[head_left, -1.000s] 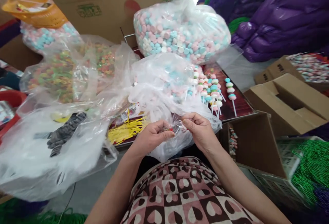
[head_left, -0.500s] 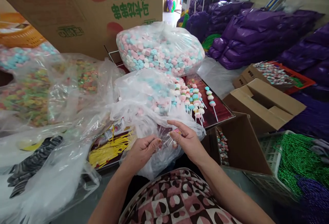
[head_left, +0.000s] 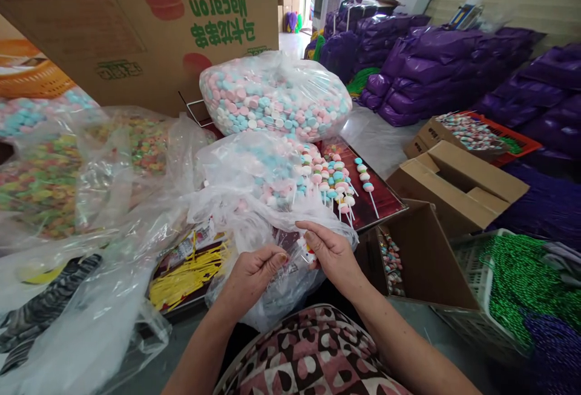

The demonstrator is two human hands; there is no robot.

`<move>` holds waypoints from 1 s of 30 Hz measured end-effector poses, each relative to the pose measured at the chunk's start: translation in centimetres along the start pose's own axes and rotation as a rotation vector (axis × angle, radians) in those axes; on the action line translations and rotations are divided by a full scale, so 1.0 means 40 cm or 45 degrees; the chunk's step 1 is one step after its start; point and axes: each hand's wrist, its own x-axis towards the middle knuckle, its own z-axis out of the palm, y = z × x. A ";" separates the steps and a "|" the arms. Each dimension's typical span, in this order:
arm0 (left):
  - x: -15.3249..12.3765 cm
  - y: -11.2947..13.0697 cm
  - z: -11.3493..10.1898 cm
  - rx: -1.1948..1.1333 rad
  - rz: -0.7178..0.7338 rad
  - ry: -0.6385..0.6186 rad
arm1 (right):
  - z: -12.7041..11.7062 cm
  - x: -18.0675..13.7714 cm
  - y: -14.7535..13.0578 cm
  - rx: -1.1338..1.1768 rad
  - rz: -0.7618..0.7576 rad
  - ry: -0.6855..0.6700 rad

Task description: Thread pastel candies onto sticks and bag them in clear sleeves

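Note:
My right hand is closed on a small clear wrapper with red and yellow print, its thumb and fingers pressing it. Facing it, my left hand is pinched at thumb and forefinger; what lies between them is too small to make out. Both hands are over a crumpled clear plastic bag at the table's near edge. Just beyond, several marshmallow skewers in pink, white and blue lie on white sticks, and one skewer lies apart to their right.
A big bag of marshmallows stands behind. Yellow twist ties and a bag of gummy candy are on the left. To the right are an open carton and a crate of green strands. Purple packs are stacked farther back.
The printed wrapper shows more plainly at my right fingertips. Both hands stay close together in nearly the same place, and the view has tilted up and turned slightly right.

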 end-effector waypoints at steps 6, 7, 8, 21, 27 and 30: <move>0.009 -0.010 0.010 -0.029 0.012 0.243 | -0.189 0.038 -0.014 -0.371 -0.271 0.558; 0.010 -0.016 0.014 -0.053 0.000 0.277 | -0.232 0.056 -0.012 -0.513 -0.270 0.690; 0.012 -0.024 0.019 -0.088 -0.015 0.295 | -0.272 0.076 -0.007 -0.706 -0.244 0.776; 0.026 -0.082 0.046 -0.366 -0.086 0.331 | -0.413 0.186 0.069 -1.512 0.385 0.805; 0.027 -0.090 0.044 -0.376 -0.069 0.307 | -0.475 0.179 0.054 -1.406 0.269 0.870; 0.026 -0.092 0.043 -0.400 -0.059 0.295 | -0.520 0.194 0.028 -1.307 0.193 0.893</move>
